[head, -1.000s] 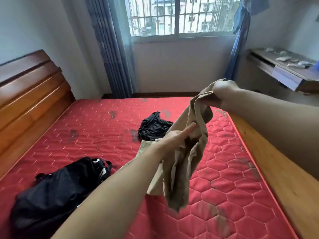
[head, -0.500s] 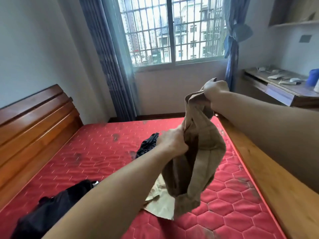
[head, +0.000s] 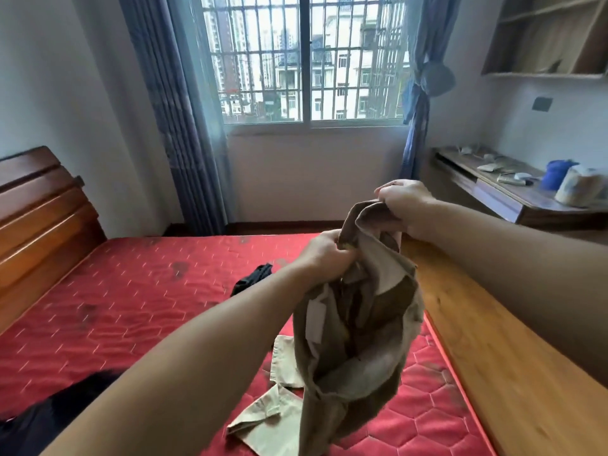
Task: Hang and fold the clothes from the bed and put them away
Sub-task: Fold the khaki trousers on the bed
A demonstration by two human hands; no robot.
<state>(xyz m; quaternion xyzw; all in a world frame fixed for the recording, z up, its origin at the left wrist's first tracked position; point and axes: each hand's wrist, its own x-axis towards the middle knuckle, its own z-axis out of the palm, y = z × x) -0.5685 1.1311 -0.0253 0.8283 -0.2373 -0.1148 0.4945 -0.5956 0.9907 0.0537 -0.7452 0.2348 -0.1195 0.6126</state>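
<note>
A khaki garment [head: 358,327] hangs bunched in the air above the red mattress [head: 131,311]. My right hand [head: 403,205] grips its top edge, held high. My left hand [head: 324,253] grips the fabric a little lower and to the left. The cloth hangs open like a pouch below both hands. A lighter beige piece [head: 266,409] lies on the mattress under it. A small black garment [head: 251,279] lies further back, partly hidden by my left arm. A larger black pile [head: 49,416] sits at the lower left.
A wooden headboard [head: 39,225] stands at the left. The wooden bed frame [head: 477,350] runs along the right side. A desk [head: 513,192] with small items stands at the right wall, shelves [head: 552,34] above it. A barred window [head: 306,57] with blue curtains faces me.
My left hand went from touching the khaki garment with straight fingers to gripping it near the top. Both hands drew closer together, and my view tilted upward.
</note>
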